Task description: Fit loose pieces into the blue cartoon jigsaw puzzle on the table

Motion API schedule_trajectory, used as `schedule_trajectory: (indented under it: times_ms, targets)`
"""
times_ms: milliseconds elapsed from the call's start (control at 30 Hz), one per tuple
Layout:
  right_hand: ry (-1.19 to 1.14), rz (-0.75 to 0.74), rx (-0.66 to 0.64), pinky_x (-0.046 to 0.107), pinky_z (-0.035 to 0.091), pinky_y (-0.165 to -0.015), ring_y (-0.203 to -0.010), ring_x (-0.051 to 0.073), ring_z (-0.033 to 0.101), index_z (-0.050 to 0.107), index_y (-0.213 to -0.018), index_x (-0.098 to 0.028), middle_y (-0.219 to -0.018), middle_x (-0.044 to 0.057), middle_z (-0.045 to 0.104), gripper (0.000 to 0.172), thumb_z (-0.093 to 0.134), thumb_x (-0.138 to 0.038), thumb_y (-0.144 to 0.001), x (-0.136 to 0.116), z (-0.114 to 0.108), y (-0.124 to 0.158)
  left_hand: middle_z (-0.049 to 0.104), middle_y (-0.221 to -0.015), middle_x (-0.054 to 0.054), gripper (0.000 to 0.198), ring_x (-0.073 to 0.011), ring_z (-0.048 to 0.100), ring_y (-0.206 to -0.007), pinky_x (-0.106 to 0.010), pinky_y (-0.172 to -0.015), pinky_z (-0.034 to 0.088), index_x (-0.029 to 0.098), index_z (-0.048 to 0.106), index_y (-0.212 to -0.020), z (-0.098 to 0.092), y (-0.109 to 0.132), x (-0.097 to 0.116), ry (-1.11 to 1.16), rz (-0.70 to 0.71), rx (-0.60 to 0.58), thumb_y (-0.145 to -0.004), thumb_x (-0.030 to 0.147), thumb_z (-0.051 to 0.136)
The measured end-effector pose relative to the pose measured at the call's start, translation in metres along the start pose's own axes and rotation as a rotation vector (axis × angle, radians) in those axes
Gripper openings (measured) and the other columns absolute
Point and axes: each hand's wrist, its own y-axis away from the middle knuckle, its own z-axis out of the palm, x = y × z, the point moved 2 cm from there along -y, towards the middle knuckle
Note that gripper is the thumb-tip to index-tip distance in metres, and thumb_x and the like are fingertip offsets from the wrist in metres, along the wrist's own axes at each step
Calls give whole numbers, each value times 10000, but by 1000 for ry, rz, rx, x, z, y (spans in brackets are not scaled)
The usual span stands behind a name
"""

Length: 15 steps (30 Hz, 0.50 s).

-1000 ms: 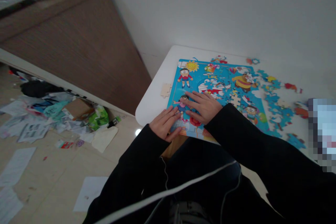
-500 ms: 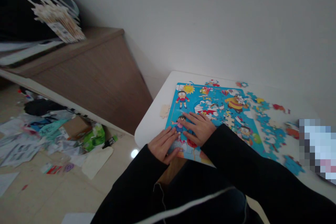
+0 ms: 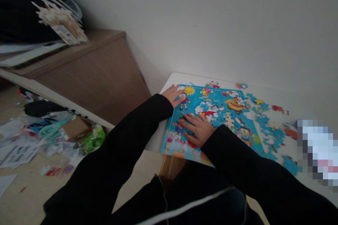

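A blue cartoon jigsaw puzzle [image 3: 169, 126] lies in its flat tray on the white table. My left hand [image 3: 174, 95] rests at the puzzle's upper left corner, fingers spread beside the printed sun [image 3: 189, 90] and over the figure in red. Lying flat on the puzzle's lower middle, my right hand [image 3: 199, 129] has its fingers apart and holds nothing. Just beyond its fingertips is the figure in a purple skirt [image 3: 180, 126]. Loose pieces [image 3: 274, 139] are scattered to the right of the tray, some of them overlapping. What lies under both palms is hidden.
A brown wooden cabinet [image 3: 105, 74] stands at the left with a bundle of cotton swabs [image 3: 62, 24] on top. Bags, papers and a cardboard box [image 3: 75, 129] litter the floor. At the table's right edge is a blurred-out object [image 3: 319, 147].
My left hand has moved from the puzzle's lower left part up to its upper left corner, uncovering the bottom left area. My right hand has stayed almost in place.
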Motion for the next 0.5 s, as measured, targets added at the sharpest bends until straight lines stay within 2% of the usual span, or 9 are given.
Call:
schedule_trajectory:
  times_ms: [67,167,300,500]
  targets:
    - [-3,8,-7,531,314,-995,-1263,282,408,445,-1339,-254,-1410,107,397,479,391,-389,-883,0,-1,0,368,-1415,-129,420,-267,293,-1332,-418,-1102,240,167,506,-1272,11,-30,-3,0,-90,25,-873,295,522]
    - [-10,16,-20,534,308,-999,-1267,279,402,448,-1337,-252,-1415,108,389,479,388,-390,-883,-1,-1,0,500,-1303,-132,376,-239,432,-1241,-362,-1060,312,158,550,-1229,25,-55,-5,35,-190,95,-871,271,521]
    - [-17,18,-15,518,300,-1010,-1275,264,394,449,-1337,-251,-1415,101,393,478,358,-408,-894,0,1,-1,621,-1068,-112,282,-229,557,-1042,-344,-981,383,150,658,-1066,34,-68,-11,55,-253,200,-832,275,562]
    - [-30,19,-10,528,294,-1011,-1277,267,390,450,-1335,-248,-1419,106,385,480,359,-410,-892,0,2,0,625,-972,-108,233,-236,572,-920,-339,-863,436,172,703,-931,37,-78,-20,99,-347,275,-768,317,622]
